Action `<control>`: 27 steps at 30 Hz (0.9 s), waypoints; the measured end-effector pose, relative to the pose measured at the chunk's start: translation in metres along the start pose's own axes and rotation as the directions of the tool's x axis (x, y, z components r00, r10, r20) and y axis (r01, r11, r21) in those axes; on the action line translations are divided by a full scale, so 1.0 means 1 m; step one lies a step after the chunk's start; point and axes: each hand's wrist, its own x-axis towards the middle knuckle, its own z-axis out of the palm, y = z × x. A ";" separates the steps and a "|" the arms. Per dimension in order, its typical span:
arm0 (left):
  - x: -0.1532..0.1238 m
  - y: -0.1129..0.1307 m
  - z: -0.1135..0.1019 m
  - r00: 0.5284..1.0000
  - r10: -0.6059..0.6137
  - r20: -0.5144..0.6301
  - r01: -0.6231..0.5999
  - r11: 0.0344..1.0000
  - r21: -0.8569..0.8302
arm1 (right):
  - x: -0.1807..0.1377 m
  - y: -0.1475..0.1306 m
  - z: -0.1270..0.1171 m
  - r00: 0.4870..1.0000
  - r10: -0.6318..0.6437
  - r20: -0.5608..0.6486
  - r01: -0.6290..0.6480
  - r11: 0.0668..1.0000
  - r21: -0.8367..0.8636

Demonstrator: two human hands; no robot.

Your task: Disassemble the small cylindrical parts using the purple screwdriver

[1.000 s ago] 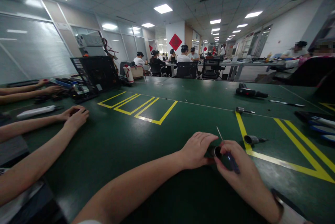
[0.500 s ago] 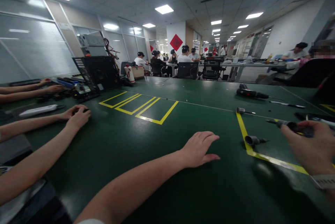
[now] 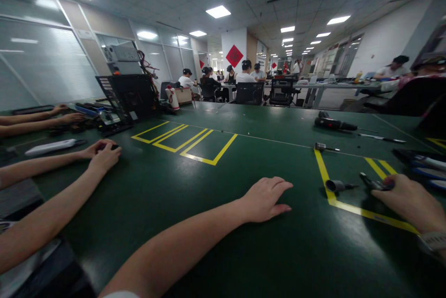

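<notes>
The left hand's (image 3: 263, 199) grip is loosely parted and empty; the right hand's (image 3: 407, 195) grip is pinched around a metal bit (image 3: 372, 182) over the yellow-taped surface (image 3: 181, 186). Just beside it lies a cup-shaped bit (image 3: 340, 186), a drill (image 3: 329, 123) farther back.

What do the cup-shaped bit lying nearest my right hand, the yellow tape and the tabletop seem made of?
The cup-shaped bit: probably metal, dull gray, its wall faintly catching light. The yellow tape: likely smooth plastic, glossy enough to show whitish glare. The tabletop: perhaps a green rubber or laminate sheet, satin, judging by soft reflections.
</notes>
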 end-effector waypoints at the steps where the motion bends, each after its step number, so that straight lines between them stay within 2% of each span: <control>1: 0.000 0.000 0.000 1.000 0.004 0.003 -0.004 1.000 0.004 | 0.002 0.002 0.001 1.000 -0.002 0.014 0.002 1.000 -0.004; 6: 0.002 0.001 -0.001 0.999 -0.004 0.039 0.003 1.000 0.007 | 0.009 0.005 -0.007 0.999 -0.003 0.034 0.003 1.000 0.000; 9: 0.002 0.002 -0.004 0.998 -0.013 0.065 0.012 1.000 0.005 | 0.003 -0.003 -0.012 0.996 -0.051 -0.077 0.051 0.999 -0.003; 11: 0.002 0.002 -0.005 0.997 -0.015 0.074 0.014 1.000 0.010 | -0.005 -0.016 -0.010 0.978 -0.129 -0.167 0.131 0.991 0.004; 13: 0.001 0.003 -0.005 0.997 -0.015 0.082 0.014 1.000 0.013 | -0.015 -0.032 0.000 0.953 -0.245 -0.177 0.254 0.967 0.026; 16: 0.001 0.002 -0.005 0.996 -0.020 0.091 0.019 1.000 0.009 | -0.032 -0.054 0.019 0.892 -0.443 -0.084 0.449 0.891 0.069; 18: 0.001 0.001 -0.004 0.996 -0.022 0.087 0.021 1.000 0.006 | -0.041 -0.063 0.029 0.844 -0.535 -0.045 0.536 0.839 0.091; 27: 0.001 0.000 -0.004 0.997 -0.015 0.080 0.015 1.000 -0.002 | -0.060 -0.070 0.040 0.716 -0.697 -0.027 0.694 0.708 0.127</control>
